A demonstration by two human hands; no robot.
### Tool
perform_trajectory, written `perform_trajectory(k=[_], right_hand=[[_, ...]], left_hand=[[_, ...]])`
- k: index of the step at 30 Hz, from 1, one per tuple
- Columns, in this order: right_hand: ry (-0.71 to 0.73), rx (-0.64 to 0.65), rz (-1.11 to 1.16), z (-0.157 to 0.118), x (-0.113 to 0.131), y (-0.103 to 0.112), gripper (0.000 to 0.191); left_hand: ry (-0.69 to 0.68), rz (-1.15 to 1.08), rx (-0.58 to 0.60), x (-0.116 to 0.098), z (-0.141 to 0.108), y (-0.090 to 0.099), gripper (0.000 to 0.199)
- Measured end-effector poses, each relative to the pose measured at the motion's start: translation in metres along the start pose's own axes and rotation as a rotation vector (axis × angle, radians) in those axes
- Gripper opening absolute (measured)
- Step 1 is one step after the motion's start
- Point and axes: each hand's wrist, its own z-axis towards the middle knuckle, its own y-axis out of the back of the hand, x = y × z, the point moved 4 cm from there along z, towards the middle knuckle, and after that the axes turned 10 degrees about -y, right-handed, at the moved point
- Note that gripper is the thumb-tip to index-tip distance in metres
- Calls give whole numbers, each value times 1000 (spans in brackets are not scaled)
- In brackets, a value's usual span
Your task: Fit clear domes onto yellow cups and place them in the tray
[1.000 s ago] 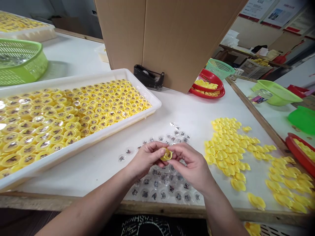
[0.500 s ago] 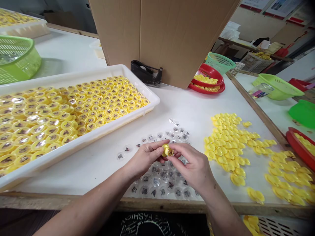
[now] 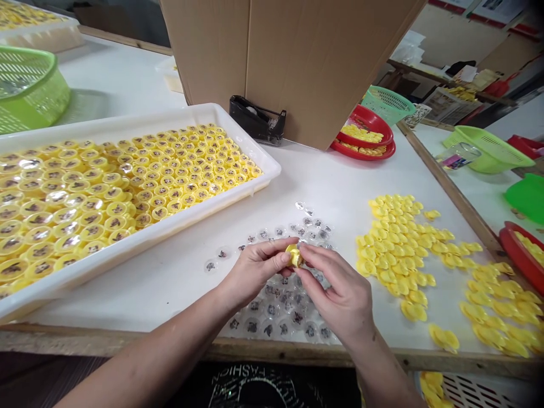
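Note:
Between both hands is a small yellow piece [image 3: 294, 256], partly covered by fingers. My left hand [image 3: 259, 269] pinches its left side with thumb and forefinger. From the right, my right hand [image 3: 335, 283] grips the same piece with its fingertips. Clear round discs with small dark pictures [image 3: 272, 309] lie on the white table under and around the hands. Loose yellow pieces [image 3: 393, 243] are spread out to the right. A long white tray [image 3: 250, 190] on the left holds rows of yellow pieces topped with pictures.
A black tape dispenser [image 3: 257, 120] stands before a tall cardboard box [image 3: 293, 62]. Behind on the right are stacked red plates [image 3: 386, 152] and a teal basket [image 3: 389, 103]. A green basket [image 3: 36, 90] sits at the far left. A wooden strip [image 3: 450, 184] edges the table's right side.
The whole view has shifted slightly, with the objects on the table a little further right. My right hand's fingers have closed further over the yellow piece, which both hands still hold.

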Motion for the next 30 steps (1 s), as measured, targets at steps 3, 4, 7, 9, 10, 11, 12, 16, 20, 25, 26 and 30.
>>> perform_trajectory(k=[3,4,7,9,10,11,12,16,20,25,26,30], right_hand=[[-40,0,96,-2,-3,0,39],[-71,-3,132,-3,-5,-1,38],[-192,-10,194,-6,-12,-4,37],[-207,-14,187,-7,-13,-5,37],[-183,-20,169,-6,-12,-5,36],[-148,-27,143,-6,-10,-4,35],[-112,-33,113,-5,-8,-4,34],[-31,-53,-7,-1,0,-3,31],[-16,-96,-89,-2,3,-7,25],[-30,-102,-62,-6,-3,-14,22],[-64,-70,-22,-7,-7,-14,22],[-315,63,255,-7,-30,-15,33]], left_hand=[[-12,-15,11,-1,-1,-2,29],[-14,-21,11,-2,-1,-2,29],[-14,-23,6,-2,-1,-3,33],[-11,-18,4,-2,-1,-3,33],[-8,-16,3,-2,-1,-3,33],[-7,-14,2,-2,0,-3,32],[-4,-11,1,-1,0,-2,32],[0,34,-4,1,-1,-1,32],[23,116,14,1,-2,-3,34],[-48,278,83,-9,-1,-6,32],[-60,326,63,-10,-1,-5,31],[-63,371,46,-9,0,-2,32]])
